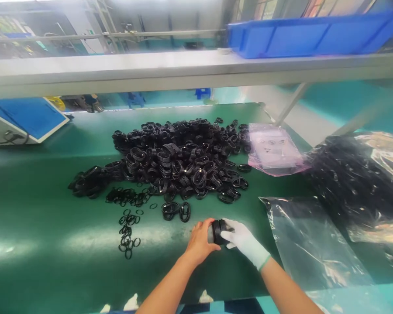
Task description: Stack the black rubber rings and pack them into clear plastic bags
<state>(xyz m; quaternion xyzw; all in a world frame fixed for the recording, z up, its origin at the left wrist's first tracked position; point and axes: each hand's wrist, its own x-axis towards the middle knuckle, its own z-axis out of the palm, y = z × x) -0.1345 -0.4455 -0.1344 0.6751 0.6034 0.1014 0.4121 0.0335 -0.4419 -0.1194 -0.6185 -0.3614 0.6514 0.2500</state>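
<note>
Near the front of the green table, my bare left hand (199, 239) and my white-gloved right hand (244, 242) close on a black coiled cable (219, 232) from its two sides. Its loops lie tightly side by side, and a greyish surface shows between them and my left palm. The fingertips are partly hidden behind the coil. Just beyond my left hand lie two small coiled cables (184, 212), one of them beside a wider coil (170, 210). A large heap of black coiled cables (183, 161) spreads behind these.
Small black rings (127, 231) lie scattered at left. A clear plastic bag (314, 244) lies flat at right, beside a filled bag (343, 187). A pinkish bag (275, 150) touches the heap. Overhead, a shelf (134, 72) carries a blue bin (314, 37).
</note>
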